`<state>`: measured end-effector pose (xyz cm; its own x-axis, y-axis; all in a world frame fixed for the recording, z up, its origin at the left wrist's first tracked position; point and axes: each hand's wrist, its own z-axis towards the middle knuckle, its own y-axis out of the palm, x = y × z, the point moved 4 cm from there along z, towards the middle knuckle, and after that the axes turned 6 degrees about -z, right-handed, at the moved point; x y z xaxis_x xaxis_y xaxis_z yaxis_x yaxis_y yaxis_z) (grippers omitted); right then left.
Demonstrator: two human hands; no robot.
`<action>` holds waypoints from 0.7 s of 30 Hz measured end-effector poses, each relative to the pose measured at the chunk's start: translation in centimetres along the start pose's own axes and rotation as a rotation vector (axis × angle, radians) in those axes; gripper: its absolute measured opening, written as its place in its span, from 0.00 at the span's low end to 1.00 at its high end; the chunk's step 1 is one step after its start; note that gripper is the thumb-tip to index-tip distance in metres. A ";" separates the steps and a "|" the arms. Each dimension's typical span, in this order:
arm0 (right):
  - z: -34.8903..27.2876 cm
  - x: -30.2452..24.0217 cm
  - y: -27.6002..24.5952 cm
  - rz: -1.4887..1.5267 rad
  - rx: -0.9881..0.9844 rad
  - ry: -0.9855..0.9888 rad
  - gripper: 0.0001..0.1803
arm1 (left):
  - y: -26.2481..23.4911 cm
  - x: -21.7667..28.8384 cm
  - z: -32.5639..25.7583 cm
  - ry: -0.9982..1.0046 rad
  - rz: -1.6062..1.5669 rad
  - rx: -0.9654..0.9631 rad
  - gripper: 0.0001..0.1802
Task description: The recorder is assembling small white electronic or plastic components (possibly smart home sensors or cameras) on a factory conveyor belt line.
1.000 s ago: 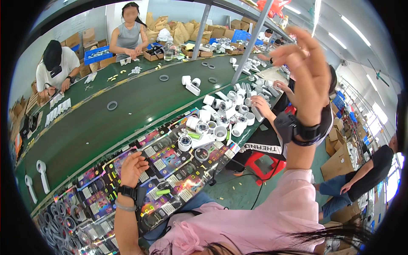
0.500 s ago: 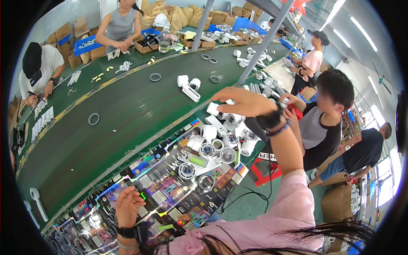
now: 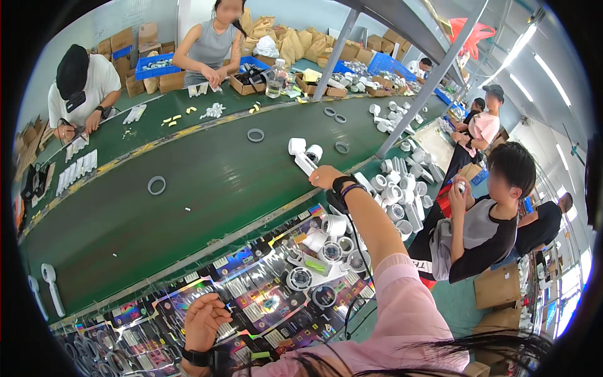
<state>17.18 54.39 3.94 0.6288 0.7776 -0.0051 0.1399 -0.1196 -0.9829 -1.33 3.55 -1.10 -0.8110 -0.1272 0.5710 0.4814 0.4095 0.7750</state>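
My right hand [image 3: 324,177] reaches out over the green conveyor belt, its fingers closed at the lower end of a white handheld fan casing [image 3: 304,163]. This casing has a flat handle, and two round white pieces lie at its far end. Low in the picture, my left hand [image 3: 206,318] hovers over the printed sheets with loosely curled, parted fingers and nothing in it. A cluster of white fan heads [image 3: 331,251] with round motor parts lies between my arms, beside a grey ring [image 3: 324,296].
Beyond my right arm lies a heap of white fan parts [image 3: 402,195]. Grey rings [image 3: 156,185] are scattered on the belt [image 3: 207,207]. Co-workers sit across it and at my right. A slanting metal post [image 3: 433,75] rises ahead. A black cable [image 3: 364,251] hangs by my right arm.
My right hand has moved from above the heap of fan parts to the casing on the belt and closed on its handle. The whole view has shifted; my left hand stays over the sheets.
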 end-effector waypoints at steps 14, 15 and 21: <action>-10.5 -13.6 -8.9 0.192 0.552 -0.252 0.06 | -0.3 -0.4 0.1 0.034 0.011 -0.105 0.17; -12.2 -15.6 -8.7 0.200 0.546 -0.289 0.06 | -0.2 -0.5 0.3 0.025 -0.010 -0.142 0.19; -23.8 -31.2 -6.0 0.269 0.778 -0.729 0.15 | 1.3 0.6 -0.3 0.001 -0.127 0.042 0.39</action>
<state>14.95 16.14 14.34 -0.0721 0.9931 -0.0922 -0.6154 -0.1170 -0.7795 -1.09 3.68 0.33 -0.8643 -0.1809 0.4694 0.3607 0.4277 0.8289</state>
